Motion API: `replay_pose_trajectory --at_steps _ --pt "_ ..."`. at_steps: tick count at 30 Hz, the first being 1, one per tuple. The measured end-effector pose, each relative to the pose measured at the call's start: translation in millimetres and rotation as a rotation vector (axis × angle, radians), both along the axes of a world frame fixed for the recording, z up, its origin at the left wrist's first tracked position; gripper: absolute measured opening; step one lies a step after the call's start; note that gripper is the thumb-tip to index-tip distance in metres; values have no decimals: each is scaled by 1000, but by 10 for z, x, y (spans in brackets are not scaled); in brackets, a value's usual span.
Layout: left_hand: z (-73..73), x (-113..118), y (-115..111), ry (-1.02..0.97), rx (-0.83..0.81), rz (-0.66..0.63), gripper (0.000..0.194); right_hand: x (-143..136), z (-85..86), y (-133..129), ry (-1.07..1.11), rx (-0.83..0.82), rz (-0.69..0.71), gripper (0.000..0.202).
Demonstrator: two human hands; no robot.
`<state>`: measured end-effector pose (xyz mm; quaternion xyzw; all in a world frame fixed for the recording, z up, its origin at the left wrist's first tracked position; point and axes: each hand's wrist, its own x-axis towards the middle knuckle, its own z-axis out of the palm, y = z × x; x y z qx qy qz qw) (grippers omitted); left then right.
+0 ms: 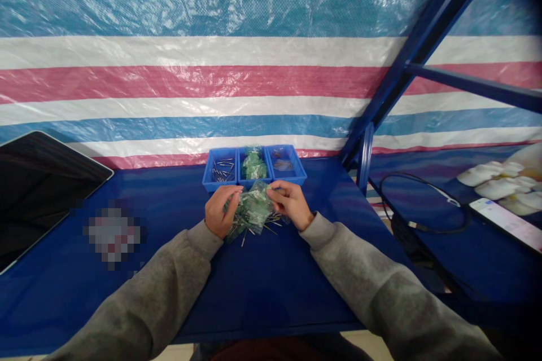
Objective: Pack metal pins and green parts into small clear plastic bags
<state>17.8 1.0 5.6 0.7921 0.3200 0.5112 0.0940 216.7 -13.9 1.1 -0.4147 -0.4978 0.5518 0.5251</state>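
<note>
Between my two hands is a translucent green plastic bag, crumpled and shiny. My left hand pinches its left side, thumb and fingers together. My right hand is closed on the bag's upper right edge. Under and around the bag lies a loose pile of thin metal pins, some silvery and some brassy, on the blue table. More green plastic shows beneath my left hand. Whether the held bag has anything inside, I cannot tell.
Three joined blue bins stand behind my hands: the left bin holds metal pins, the middle bin green bags, the right bin small clear bags. A dark screen lies left. Right are a blue frame, cable and phone.
</note>
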Motion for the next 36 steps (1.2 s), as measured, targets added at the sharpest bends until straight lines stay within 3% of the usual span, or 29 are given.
replay_pose_trajectory --at_steps 5,10,12,15,20,23,27,32,36 --pt "4 9 12 34 12 -5 18 18 -2 67 -82 92 -110 35" --pt "-7 5 27 58 11 3 18 120 197 326 -624 447 -311 23" --pt "-15 3 32 64 9 -5 17 142 309 469 -838 581 -285 17" --pt "-27 0 39 69 7 -26 17 129 405 668 -1108 627 -157 15" --pt "-32 2 42 73 1 -24 17 74 373 804 -1362 651 -88 16" --pt "-23 7 33 77 -10 -19 18 92 385 727 -1383 680 -135 15" --pt "-2 12 24 78 -16 -9 18 187 467 470 -1317 637 -332 18" --pt "-6 20 20 85 -29 -7 19 272 407 105 -1346 427 -173 15" --pt "4 24 22 97 -27 0 20 266 281 -19 -1385 342 -97 14"
